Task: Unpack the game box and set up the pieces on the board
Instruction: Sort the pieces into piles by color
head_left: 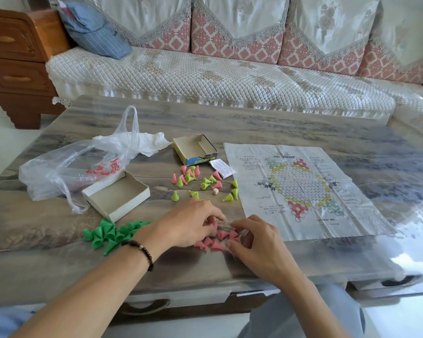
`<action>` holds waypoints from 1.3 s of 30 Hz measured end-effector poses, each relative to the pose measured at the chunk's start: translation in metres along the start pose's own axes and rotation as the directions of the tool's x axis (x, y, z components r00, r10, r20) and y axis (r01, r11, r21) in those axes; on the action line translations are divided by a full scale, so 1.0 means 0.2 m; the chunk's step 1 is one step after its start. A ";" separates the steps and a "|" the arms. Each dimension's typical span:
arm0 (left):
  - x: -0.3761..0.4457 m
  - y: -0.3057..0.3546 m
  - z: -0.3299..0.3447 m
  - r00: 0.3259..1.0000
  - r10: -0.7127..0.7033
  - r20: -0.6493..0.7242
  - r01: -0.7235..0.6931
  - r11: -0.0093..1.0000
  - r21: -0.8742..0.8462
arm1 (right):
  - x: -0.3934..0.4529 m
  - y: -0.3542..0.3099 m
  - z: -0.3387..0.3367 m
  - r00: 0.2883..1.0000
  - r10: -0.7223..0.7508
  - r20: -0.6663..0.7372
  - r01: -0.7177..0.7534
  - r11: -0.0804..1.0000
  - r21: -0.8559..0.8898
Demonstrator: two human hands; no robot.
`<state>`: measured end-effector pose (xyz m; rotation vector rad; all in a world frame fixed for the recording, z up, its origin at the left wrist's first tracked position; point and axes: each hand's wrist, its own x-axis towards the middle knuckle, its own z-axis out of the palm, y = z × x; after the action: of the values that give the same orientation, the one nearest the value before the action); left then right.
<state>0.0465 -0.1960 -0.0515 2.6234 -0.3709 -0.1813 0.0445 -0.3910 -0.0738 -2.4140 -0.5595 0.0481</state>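
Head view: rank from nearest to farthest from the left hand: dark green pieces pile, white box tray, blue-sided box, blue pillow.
1. dark green pieces pile: on the table just left of the left hand.
2. white box tray: up-left of the hand, beside the plastic bag.
3. blue-sided box: farther back, mid-table, left of the paper board.
4. blue pillow: on the sofa, far back left.

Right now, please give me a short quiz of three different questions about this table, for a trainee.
1. True or false: pieces already stand on the paper board.
2. Which pile lies nearest the left hand's wrist: A dark green pieces, B yellow-green pieces?
3. Fill in: both hands work on the ____ pieces.

Key: 1 false; 2 A; 3 pink. The right hand partly hides them.
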 end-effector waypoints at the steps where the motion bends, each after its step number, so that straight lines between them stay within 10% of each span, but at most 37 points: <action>1: 0.00 0.00 0.00 1.000 -0.005 0.007 0.005 1.000 -0.003 | 0.00 0.00 -0.01 1.000 -0.008 0.023 0.009 1.000 -0.016; 27: -0.06 -0.14 -0.08 0.989 0.001 -0.148 0.006 0.999 0.050 | 0.18 -0.08 -0.06 0.994 -0.100 -0.045 0.099 0.995 -0.030; 39: 0.08 -0.38 -0.30 0.939 -0.166 -0.301 0.228 0.956 0.184 | 0.67 -0.09 -0.05 0.994 -0.105 -0.039 0.097 0.979 -0.178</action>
<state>0.0914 -0.1090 -0.0365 2.8472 -0.0267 0.1796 0.1606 -0.3296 -0.0413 -2.5456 -0.6889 -0.1076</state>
